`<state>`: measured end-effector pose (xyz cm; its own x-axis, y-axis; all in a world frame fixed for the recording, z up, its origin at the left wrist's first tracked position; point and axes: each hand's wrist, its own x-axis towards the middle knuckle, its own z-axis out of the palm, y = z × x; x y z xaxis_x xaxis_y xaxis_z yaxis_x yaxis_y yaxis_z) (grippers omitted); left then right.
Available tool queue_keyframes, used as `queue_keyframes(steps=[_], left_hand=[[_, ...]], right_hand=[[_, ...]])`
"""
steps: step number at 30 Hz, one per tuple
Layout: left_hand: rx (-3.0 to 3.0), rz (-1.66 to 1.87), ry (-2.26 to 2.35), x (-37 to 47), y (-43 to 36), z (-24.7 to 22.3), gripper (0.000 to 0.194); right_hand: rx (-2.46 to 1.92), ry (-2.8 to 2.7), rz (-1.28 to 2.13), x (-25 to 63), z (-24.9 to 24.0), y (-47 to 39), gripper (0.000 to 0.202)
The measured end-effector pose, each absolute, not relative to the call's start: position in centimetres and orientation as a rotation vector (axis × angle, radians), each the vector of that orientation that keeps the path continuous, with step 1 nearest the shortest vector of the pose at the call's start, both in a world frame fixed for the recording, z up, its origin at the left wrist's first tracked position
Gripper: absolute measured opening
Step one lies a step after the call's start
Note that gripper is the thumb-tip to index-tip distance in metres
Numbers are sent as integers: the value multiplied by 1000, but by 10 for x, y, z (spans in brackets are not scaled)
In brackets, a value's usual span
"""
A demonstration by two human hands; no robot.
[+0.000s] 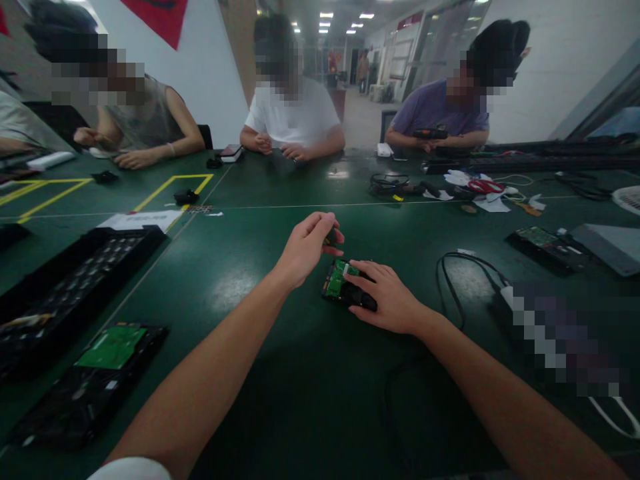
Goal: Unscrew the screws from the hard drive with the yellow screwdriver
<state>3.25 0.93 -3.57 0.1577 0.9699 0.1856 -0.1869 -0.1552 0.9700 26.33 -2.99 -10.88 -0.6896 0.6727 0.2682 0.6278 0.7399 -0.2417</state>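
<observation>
A hard drive with a green circuit board facing up lies on the dark green table, black at its near end. My right hand grips it from the right, fingers across the top and thumb along the near side. Just above the drive's far left corner, my left hand is closed in a pinch. A small dark piece shows between its fingers, too hidden to name. To the left of my left forearm lies another hard drive, its green board also up.
A long black tray lies on the left. On the right are a black cable, a black device with a circuit board and a grey box. Tangled cables lie farther back. Several people sit across the table.
</observation>
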Motion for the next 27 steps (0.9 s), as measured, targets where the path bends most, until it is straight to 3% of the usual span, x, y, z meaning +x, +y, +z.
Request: queue_keyframes(steps=[27], left_hand=[[1267, 1186, 904, 24, 4, -26, 24]], right_hand=[[-1014, -2615, 186, 263, -110, -30, 65]])
